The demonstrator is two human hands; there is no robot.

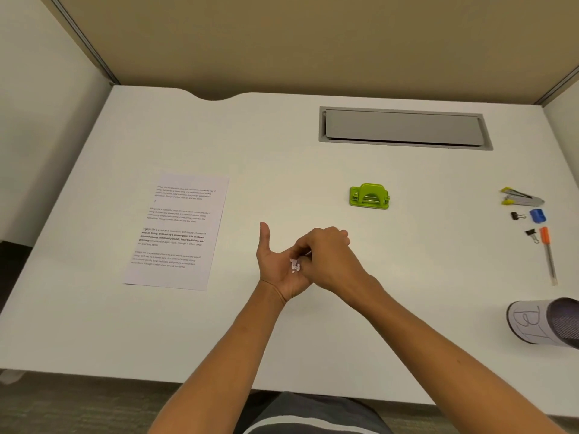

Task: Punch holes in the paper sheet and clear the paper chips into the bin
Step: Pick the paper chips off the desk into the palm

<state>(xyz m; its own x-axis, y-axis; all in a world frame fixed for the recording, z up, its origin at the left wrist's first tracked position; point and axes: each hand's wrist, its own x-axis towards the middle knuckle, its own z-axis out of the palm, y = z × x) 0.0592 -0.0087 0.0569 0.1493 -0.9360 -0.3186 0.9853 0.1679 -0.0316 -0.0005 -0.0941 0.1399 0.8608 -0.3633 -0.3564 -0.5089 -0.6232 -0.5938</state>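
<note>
My left hand lies palm up at the middle of the white desk, thumb raised, with several small white paper chips resting in the palm. My right hand crosses over its fingers, fingertips pinched together right above the chips. The printed paper sheet lies flat to the left, apart from both hands. The green hole punch stands beyond my right hand, untouched. A mesh bin wrapped in a white label sits at the right edge, its mouth tilted toward the right.
At the far right lie a stapler, a blue sharpener, two black binder clips and an orange-capped pen. A grey cable hatch is set into the desk at the back. Beige partition walls enclose the desk.
</note>
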